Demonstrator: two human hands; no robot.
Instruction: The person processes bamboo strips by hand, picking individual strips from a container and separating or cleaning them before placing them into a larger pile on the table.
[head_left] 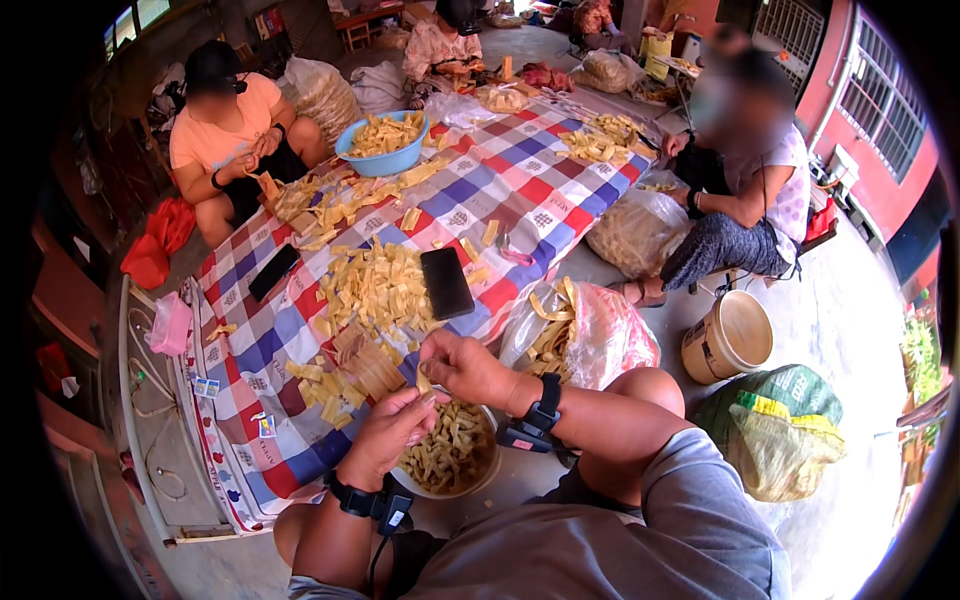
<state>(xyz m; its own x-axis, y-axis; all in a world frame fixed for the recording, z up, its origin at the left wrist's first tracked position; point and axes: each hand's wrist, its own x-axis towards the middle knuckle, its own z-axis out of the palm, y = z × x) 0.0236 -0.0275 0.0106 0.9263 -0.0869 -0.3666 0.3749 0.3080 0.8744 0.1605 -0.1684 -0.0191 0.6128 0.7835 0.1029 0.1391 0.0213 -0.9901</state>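
Between my two hands, over a bowl, is a small pale yellow strip [424, 383]. My left hand [385, 435] pinches its lower end, and my right hand [468, 370] grips it from above. Beneath them stands the white bowl [494, 462], filled with small yellowish knotted pieces [445, 452]. On the checked tablecloth just beyond my hands lies a stack of tan strips [365, 362], with loose yellow strips [325, 390] beside it. A bigger pile of short yellow pieces [375, 285] spreads farther out, next to a black phone [446, 285].
A plastic bag of strips [610, 335] leans by the table's right edge. A tan bucket [728, 338] and a green and yellow sack [780, 430] stand to my right. Across the table is a blue basin [385, 160]. Several people sit around it. A second phone [273, 272] lies left.
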